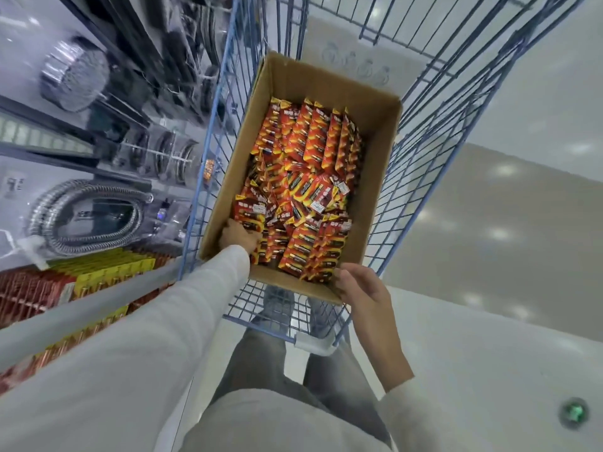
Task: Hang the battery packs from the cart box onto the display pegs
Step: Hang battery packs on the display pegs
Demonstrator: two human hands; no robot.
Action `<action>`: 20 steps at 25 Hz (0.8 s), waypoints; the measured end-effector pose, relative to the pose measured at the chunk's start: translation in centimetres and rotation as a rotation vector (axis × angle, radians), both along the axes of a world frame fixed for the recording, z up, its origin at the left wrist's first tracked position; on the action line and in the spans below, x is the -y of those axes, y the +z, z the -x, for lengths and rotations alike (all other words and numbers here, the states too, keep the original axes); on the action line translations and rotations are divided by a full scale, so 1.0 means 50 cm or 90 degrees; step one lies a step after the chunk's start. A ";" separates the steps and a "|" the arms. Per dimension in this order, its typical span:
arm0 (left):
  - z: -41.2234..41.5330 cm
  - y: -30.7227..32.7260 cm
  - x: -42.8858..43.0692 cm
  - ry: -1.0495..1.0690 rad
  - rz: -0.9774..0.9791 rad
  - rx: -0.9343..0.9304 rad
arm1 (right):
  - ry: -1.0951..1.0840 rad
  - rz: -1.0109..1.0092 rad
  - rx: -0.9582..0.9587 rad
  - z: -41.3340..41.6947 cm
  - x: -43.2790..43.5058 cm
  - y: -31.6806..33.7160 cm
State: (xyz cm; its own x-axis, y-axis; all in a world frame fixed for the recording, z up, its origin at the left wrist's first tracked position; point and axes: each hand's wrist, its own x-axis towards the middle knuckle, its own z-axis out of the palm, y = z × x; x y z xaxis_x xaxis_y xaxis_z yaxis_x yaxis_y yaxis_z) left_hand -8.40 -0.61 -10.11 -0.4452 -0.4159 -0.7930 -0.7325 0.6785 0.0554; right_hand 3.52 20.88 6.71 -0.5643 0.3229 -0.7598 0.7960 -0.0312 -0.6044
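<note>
Inside 1 cart box [375, 141], L hand [239, 238] grips battery packs [310, 151]; R hand [362, 288] relaxed.

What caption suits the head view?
Left hand reaches into a cardboard box of battery packs in a blue cart.
</note>
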 end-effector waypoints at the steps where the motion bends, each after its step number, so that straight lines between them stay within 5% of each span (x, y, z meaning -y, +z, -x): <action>1: -0.006 0.002 -0.002 -0.029 0.010 -0.005 | 0.008 0.007 0.006 0.002 -0.004 -0.003; 4: -0.023 0.007 -0.009 -0.129 0.015 -0.035 | 0.037 0.005 0.032 0.011 -0.013 -0.011; 9: -0.038 0.047 -0.007 -0.050 -0.104 -0.199 | 0.103 -0.001 0.059 0.063 -0.006 -0.001; 15: -0.059 0.194 0.078 0.417 -0.364 -0.365 | 0.241 -0.013 0.049 0.200 0.074 -0.057; 20: -0.100 0.272 0.136 0.605 -0.446 -0.348 | 0.360 -0.088 0.041 0.325 0.199 -0.189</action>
